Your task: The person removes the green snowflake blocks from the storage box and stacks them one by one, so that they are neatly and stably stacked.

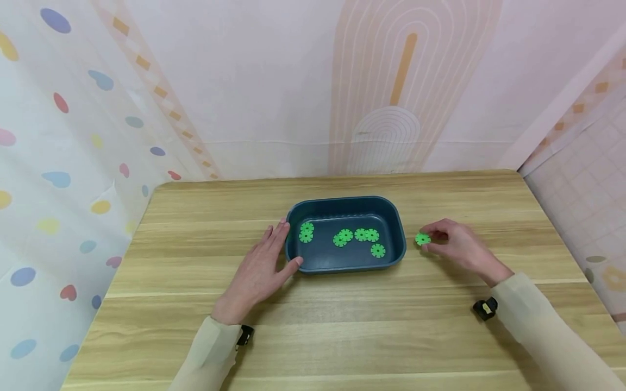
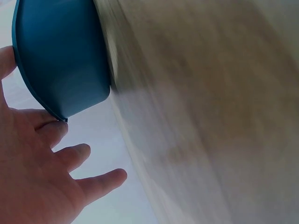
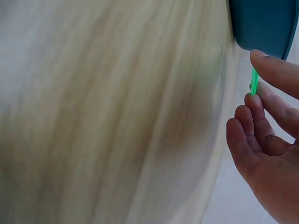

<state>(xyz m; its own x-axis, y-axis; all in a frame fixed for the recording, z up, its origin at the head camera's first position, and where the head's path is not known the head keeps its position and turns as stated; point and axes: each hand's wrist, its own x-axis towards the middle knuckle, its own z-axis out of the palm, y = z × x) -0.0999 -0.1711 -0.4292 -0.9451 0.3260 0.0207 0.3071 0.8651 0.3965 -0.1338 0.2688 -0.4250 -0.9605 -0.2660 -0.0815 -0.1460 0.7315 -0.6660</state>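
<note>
A dark blue rectangular bin [image 1: 342, 270] stands on the table, with several small green notched discs lying flat inside. My left hand [image 1: 257, 271] rests against the bin's left end, thumb at the near left corner and fingers along the side. In the left wrist view the fingers [image 2: 71, 157] are spread and fairly straight, with thumb and index at the rim. Just right of the bin, my right hand [image 1: 459, 244] pinches one green notched disc [image 1: 423, 239] between thumb and fingers. That disc [image 3: 254, 82] appears edge-on in the right wrist view, above the table.
The wooden table [image 1: 342, 331] extends around the bin on every side. Behind its far edge hangs a patterned curtain [image 1: 274, 108], with another dotted one [image 1: 73, 217] along the left. Each wrist wears a small black device [image 1: 486, 308].
</note>
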